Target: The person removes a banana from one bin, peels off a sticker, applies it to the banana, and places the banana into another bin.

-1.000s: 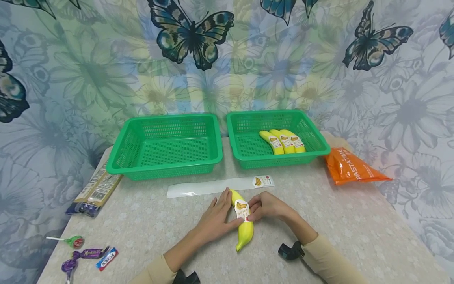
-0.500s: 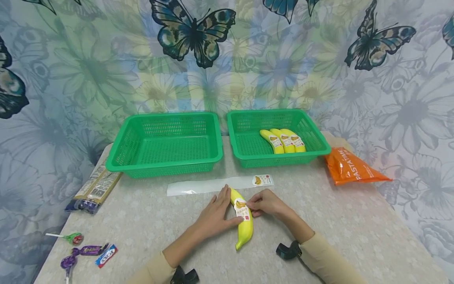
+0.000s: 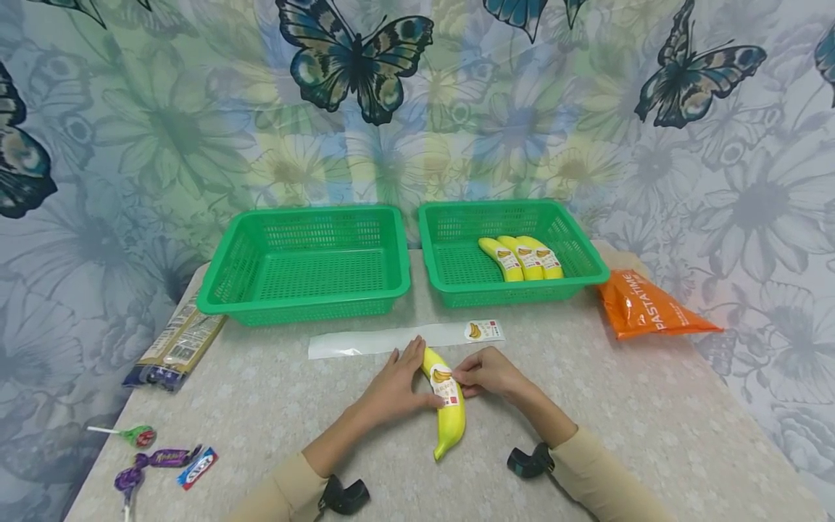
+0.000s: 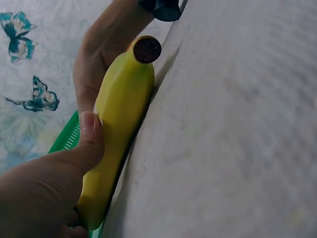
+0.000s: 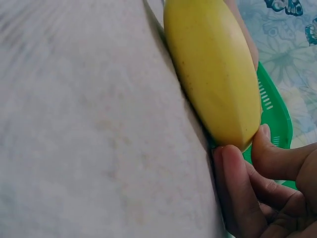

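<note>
A yellow banana [image 3: 451, 429] lies lengthwise on the table, a white sticker [image 3: 445, 384] with a banana picture on its upper face. My left hand [image 3: 391, 384] holds it from the left, thumb [image 4: 90, 141] on the sticker's lower end and fingers by its far end. At its right side, the bent thumb and fingers of my right hand [image 3: 492, 371] grip the edge beside the sticker. The right wrist view has that thumb [image 5: 267, 153] on the banana's edge, other fingertips low near the table. Just beyond lies a white backing strip [image 3: 391, 339] bearing one remaining sticker [image 3: 483, 330].
Two green baskets [image 3: 306, 312] stand at the back; the right basket [image 3: 515, 293] holds three labelled bananas [image 3: 530, 262]. An orange packet [image 3: 646, 304] lies far right. Left are a gold-and-blue packet [image 3: 176, 348], lollipops [image 3: 138, 436] and small wrapped sweets [image 3: 197, 468].
My right fingers have shifted slightly up and back from the sticker to the banana's right edge. My left thumb has slid a little left, and the banana stays in place.
</note>
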The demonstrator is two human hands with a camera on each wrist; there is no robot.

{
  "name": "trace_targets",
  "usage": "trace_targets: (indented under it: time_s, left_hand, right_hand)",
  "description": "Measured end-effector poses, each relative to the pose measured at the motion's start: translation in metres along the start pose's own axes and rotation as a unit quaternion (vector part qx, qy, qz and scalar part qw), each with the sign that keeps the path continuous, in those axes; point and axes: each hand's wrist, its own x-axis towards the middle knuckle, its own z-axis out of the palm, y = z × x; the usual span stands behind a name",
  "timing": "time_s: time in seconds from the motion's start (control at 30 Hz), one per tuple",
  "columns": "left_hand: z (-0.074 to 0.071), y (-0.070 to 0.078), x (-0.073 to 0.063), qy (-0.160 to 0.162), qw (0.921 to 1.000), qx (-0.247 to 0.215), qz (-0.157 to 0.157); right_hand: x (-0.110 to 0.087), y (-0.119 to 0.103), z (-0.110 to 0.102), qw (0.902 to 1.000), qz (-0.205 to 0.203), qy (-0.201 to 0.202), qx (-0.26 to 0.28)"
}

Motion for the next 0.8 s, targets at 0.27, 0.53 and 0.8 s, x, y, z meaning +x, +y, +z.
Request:
trace_targets:
  time_s: [0.27,0.53,0.8]
  left_hand:
    - [0.000,0.005,0.005,0.035,0.9986,-0.010,-0.038]
    - [0.000,0.008,0.011,0.070,0.9965,0.004,-0.047]
    - [0.001,0.003,0.017,0.119,0.9920,-0.007,-0.041]
  right_hand:
    - [0.001,0.001,0.001,0.9999,-0.007,0.005,-0.005]
    - [-0.004,-0.002,0.001,0.9998,-0.017,0.011,-0.002]
    - [-0.003,-0.001,0.001,0.9999,-0.010,0.012,0.005]
